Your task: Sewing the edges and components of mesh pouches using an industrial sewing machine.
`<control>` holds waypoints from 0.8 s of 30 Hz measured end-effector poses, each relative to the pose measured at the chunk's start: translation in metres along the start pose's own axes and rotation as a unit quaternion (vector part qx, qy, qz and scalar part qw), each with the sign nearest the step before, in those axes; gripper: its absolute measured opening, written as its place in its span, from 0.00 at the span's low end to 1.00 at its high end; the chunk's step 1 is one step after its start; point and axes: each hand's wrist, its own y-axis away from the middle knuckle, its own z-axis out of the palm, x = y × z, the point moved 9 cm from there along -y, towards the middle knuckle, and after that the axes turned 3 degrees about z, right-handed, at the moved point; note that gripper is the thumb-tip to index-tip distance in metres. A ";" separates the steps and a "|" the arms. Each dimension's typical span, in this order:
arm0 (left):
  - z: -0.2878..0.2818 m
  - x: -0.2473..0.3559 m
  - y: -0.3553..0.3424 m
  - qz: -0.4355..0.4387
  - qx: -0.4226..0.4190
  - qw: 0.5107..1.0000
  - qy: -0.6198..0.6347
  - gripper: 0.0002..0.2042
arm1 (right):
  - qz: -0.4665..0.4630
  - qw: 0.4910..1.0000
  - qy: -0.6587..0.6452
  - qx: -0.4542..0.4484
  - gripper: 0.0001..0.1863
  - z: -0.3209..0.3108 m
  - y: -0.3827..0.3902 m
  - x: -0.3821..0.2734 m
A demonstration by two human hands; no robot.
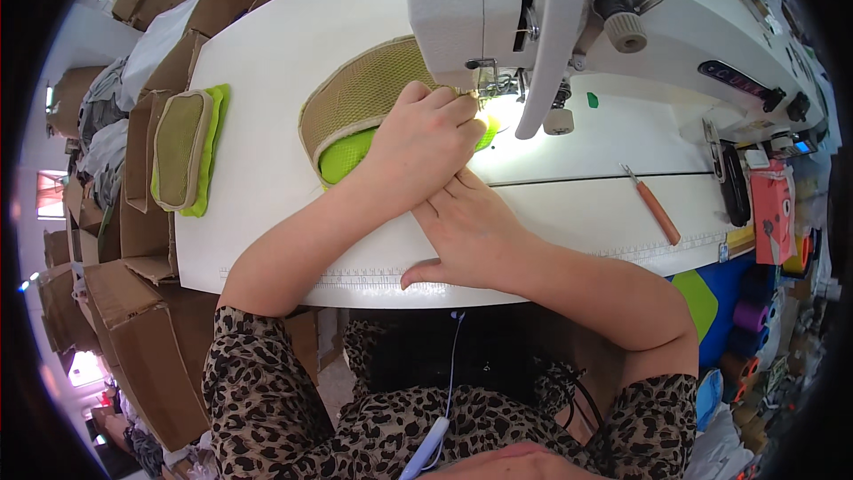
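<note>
Under the lit needle area of a white sewing machine (640,53) lies a curved tan mesh piece (351,93) with bright green fabric (345,157) along its lower side. My left hand (426,135) is closed on this piece's edge beside the presser foot (487,78), hiding part of it. My right hand (464,229) lies just below, crossed under the left, with its fingers extended and thumb out to the side on the white table. Its fingertips are partly hidden.
A tan and green padded piece (182,149) sits at the table's left edge beside cardboard boxes (142,347). An orange-handled tool (656,209), a black tool (734,187) and a pink box (771,209) are at right. A ruler strip (364,280) runs along the front edge.
</note>
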 end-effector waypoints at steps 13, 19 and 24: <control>0.000 -0.004 0.002 -0.025 -0.046 0.999 -0.007 0.03 | -0.005 1.000 -0.011 0.011 0.58 0.006 -0.014 -0.010; 0.001 -0.004 0.006 -0.038 -0.034 0.999 0.000 0.03 | 0.011 1.000 -0.014 -0.003 0.56 0.007 -0.016 -0.010; 0.002 0.001 -0.002 -0.039 -0.033 0.999 0.007 0.03 | 0.036 0.999 -0.004 0.011 0.56 0.002 -0.008 -0.005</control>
